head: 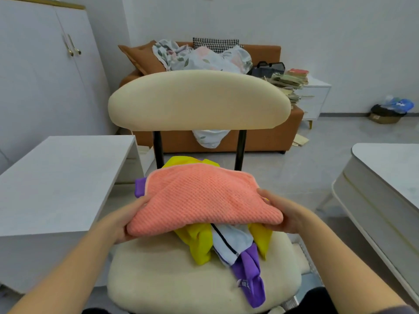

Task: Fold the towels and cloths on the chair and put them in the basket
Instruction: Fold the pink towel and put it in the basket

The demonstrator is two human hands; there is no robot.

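Note:
A folded orange waffle towel [201,198] is held just above the cream chair seat [163,270]. My left hand [127,220] grips its near left corner, fingers curled under the fold. My right hand [278,211] grips its right end the same way. Under the towel lies a loose heap: a yellow cloth [199,243], a pale blue cloth with a dark stripe [231,241] and a purple cloth [249,277] that trails to the seat's front edge. More yellow and purple cloth shows behind the towel. No basket can be made out.
The chair's cream backrest [199,100] stands behind the heap. A white table [52,177] is close on the left and a white rounded table [390,177] on the right. Beyond are an orange sofa [260,141] with bedding, a nightstand with stacked papers and grey floor.

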